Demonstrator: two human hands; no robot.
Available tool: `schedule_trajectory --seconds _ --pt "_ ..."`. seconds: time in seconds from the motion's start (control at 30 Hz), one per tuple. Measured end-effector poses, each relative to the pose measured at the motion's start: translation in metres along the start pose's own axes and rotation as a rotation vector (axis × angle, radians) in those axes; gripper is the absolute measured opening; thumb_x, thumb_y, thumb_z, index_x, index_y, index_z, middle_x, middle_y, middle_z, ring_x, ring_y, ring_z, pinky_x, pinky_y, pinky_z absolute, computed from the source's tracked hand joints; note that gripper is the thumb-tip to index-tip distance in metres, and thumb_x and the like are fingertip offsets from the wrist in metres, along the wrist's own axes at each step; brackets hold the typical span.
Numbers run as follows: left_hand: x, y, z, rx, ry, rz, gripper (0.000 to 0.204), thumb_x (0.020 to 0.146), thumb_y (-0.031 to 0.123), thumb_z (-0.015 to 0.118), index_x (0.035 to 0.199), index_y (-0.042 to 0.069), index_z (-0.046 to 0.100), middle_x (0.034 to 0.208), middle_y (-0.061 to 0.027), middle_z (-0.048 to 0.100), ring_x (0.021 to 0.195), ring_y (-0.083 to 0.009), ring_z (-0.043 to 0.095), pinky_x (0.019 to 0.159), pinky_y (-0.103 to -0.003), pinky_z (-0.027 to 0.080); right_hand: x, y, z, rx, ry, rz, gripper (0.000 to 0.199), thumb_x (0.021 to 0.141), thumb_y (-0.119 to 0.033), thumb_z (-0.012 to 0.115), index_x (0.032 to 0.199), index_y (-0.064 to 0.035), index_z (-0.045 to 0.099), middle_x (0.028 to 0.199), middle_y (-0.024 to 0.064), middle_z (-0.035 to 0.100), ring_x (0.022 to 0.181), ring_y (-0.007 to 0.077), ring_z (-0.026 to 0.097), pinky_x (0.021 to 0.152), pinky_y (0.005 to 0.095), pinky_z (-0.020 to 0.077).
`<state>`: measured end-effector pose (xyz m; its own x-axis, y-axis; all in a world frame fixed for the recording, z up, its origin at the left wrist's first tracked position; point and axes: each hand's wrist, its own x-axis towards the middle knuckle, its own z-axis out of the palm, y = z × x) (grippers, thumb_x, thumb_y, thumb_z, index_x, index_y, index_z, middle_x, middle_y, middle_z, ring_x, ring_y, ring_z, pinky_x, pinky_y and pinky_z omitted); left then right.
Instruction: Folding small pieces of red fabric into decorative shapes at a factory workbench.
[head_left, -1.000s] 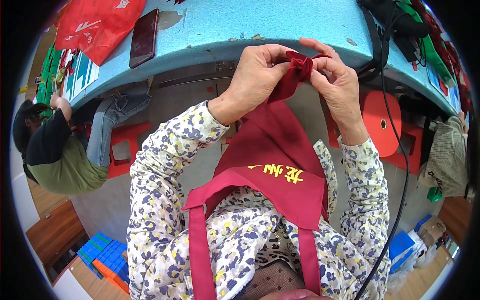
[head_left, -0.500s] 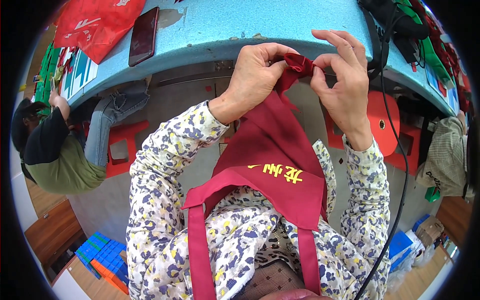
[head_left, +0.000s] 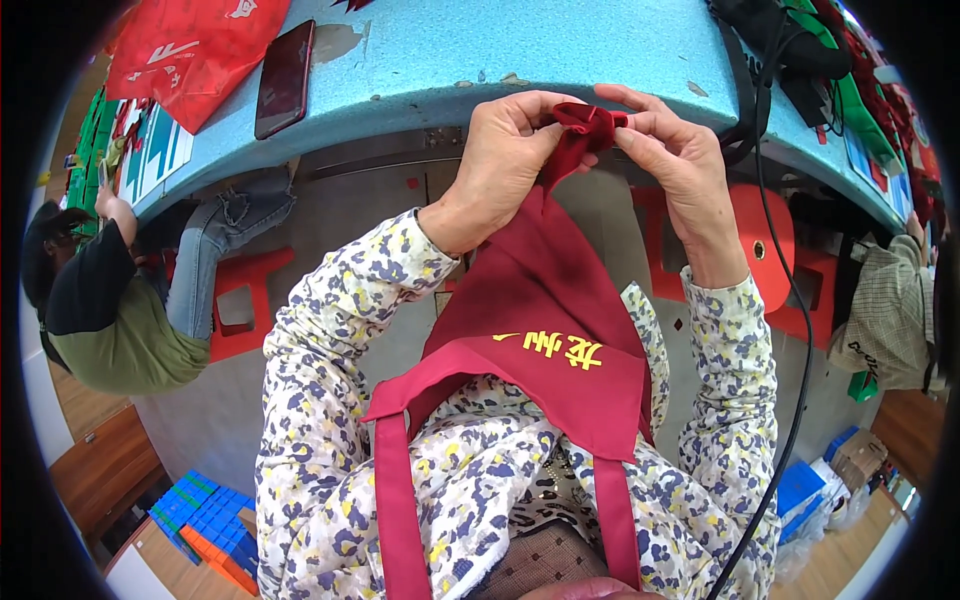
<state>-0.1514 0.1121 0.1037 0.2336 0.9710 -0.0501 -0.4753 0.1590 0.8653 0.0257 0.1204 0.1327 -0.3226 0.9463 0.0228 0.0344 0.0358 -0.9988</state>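
Observation:
Over the table's near edge I hold a gathered piece of dark red cloth (head_left: pixel 588 122), folded into a small bunch; its exact kind I cannot make out. My left hand (head_left: pixel 500 165) pinches the left side of the bunch between thumb and fingers. On the opposite side, my right hand (head_left: pixel 685 165) grips the cloth's edge with thumb and forefinger, the other fingers curled loosely. A narrow tail of cloth hangs below the bunch, in front of the dark red apron (head_left: pixel 540 270) I wear. Some fingertips are hidden behind the folds.
The light blue table (head_left: pixel 420 60) curves ahead, its paint chipped. A dark phone (head_left: pixel 285 80) and a red bag (head_left: pixel 190 60) lie at the left. A black cable (head_left: pixel 803 370) runs down the right. People sit on both sides near red stools (head_left: pixel 240 290).
The cloth bunch and my right hand have shifted slightly left and closer together. My right fingers have lowered and curl more around the cloth. My left hand keeps its pinch.

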Motion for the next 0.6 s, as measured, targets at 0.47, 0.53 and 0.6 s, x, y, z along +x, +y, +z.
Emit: schedule_trajectory --seconds 0.47,0.53,0.6 --pt "-0.005 -0.005 0.004 0.211 0.004 0.115 0.018 0.084 -0.005 0.046 0.098 -0.005 0.058 0.084 -0.0078 0.063 0.071 -0.0103 0.061 0.065 -0.02 0.051 -0.006 -0.024 0.003 -1.126 0.17 -0.611 0.006 0.076 -0.007 0.058 0.071 -0.0025 0.058 0.116 0.0077 0.057 0.111 0.0183 0.046 0.093 0.0325 0.0354" --pt "-0.007 -0.004 0.01 0.12 0.008 0.061 0.018 0.085 -0.004 0.046 0.098 -0.005 0.058 0.086 -0.0083 0.063 0.071 -0.0117 0.061 0.065 -0.021 0.052 -0.013 -0.03 0.0 -1.365 0.221 -0.703 0.005 0.075 -0.006 0.059 0.072 -0.0019 0.059 0.115 0.0069 0.057 0.113 0.0206 0.045 0.092 0.0332 0.0359" --pt "-0.009 -0.002 0.013 0.093 0.007 0.056 0.018 0.085 -0.004 0.046 0.099 -0.005 0.057 0.086 -0.0087 0.063 0.071 -0.0124 0.062 0.065 -0.022 0.052 -0.013 -0.025 -0.008 -1.15 0.201 -0.622 0.005 0.075 -0.006 0.06 0.073 -0.0017 0.059 0.115 0.0071 0.057 0.112 0.0195 0.046 0.092 0.0325 0.0362"
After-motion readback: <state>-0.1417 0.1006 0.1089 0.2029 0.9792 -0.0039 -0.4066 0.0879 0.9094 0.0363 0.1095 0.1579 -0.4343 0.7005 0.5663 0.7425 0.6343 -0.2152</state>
